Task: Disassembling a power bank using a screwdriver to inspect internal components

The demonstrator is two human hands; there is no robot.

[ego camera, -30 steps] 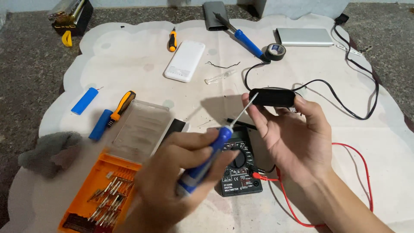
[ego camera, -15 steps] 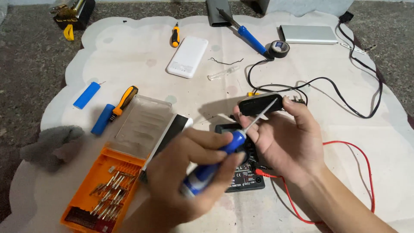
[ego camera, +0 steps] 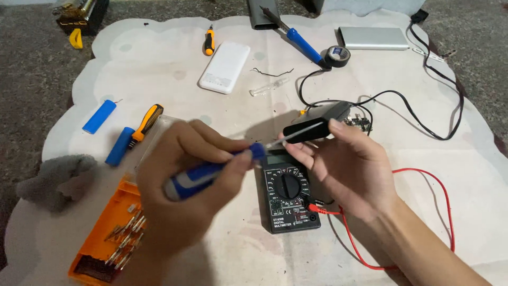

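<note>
1. The left hand (ego camera: pixel 180 196) was closed around a blue-handled screwdriver (ego camera: pixel 211 172), fingers wrapped over the handle and thumb pressed along it, a grip that suits turning and steering the thin shaft.
2. The shaft ran rightward and slightly up, its tip meeting the small black device (ego camera: pixel 312 128) held by the right hand (ego camera: pixel 352 169); whether the tip sat in a screw could not be told.
3. The right hand's fingers were curled, pinching the black device at its near end and holding it raised above the cloth, probably so the tool could reach it from the side.
4. A black cable (ego camera: pixel 423 114) trailed from the device's far end across the white cloth (ego camera: pixel 174 74), slack enough to let the device be lifted.
5. A black multimeter (ego camera: pixel 288 193) lay flat just below both hands, with its red lead (ego camera: pixel 423 212) looping off to the right, near but untouched.
6. An orange bit case (ego camera: pixel 106 238) lay open beside the left wrist, within easy reach for swapping bits.
7. Two blue cylindrical cells (ego camera: pixel 108 132), an orange-handled tool (ego camera: pixel 147 121) and a grey cloth (ego camera: pixel 55 180) lay to the left, apart from the work.
8. Further off lay a white power bank (ego camera: pixel 225 67), a blue-handled soldering iron (ego camera: pixel 296 38), a roll of black tape (ego camera: pixel 337 55) and a silver power bank (ego camera: pixel 373 38).
</note>
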